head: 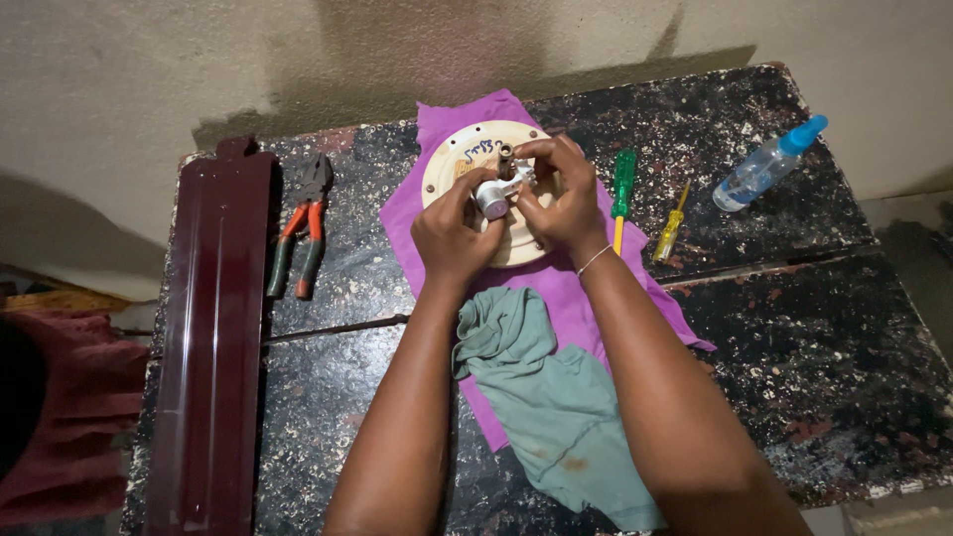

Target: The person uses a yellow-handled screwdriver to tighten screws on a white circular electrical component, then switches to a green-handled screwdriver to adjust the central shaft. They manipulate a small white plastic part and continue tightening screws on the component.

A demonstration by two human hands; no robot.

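A dark, paint-speckled desk [774, 328] stands against a plain beige wall [149, 69], with a purple cloth [566, 298] spread on it. The left hand [452, 233] and right hand [566, 194] hide part of a cream round plate [447, 164] lying on that cloth. Both hands pinch a small silvery metal fitting [493, 197] at the plate's centre; its shape is hard to make out.

Bare forearms, thin bracelet [594, 260] (pale, on right wrist)

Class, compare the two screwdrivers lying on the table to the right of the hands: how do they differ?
The green screwdriver is larger and thicker; the yellow screwdriver is smaller and slimmer. The green one lies partly on the purple cloth beside the right hand; the yellow one lies on the bare table, farther away. Both lie flat.
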